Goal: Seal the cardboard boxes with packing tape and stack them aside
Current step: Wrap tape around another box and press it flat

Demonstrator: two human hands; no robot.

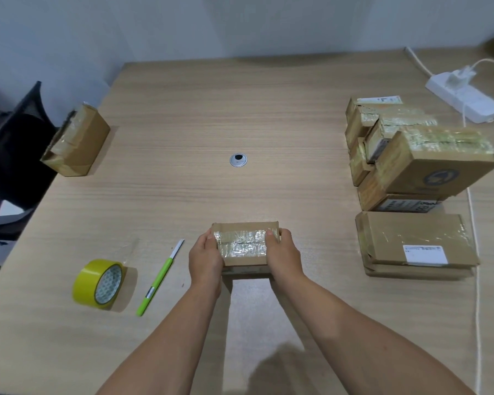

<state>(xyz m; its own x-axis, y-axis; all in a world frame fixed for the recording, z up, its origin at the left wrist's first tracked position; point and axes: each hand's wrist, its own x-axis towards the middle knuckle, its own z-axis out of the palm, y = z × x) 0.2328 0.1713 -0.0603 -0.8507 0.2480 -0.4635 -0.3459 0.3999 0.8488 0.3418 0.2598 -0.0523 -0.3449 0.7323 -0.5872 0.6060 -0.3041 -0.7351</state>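
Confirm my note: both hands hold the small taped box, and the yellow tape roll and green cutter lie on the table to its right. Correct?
Wrong on one point: the head view shows the yellow tape roll and green cutter lying to the left of the small taped box, not its right. The left hand and right hand do hold the box.
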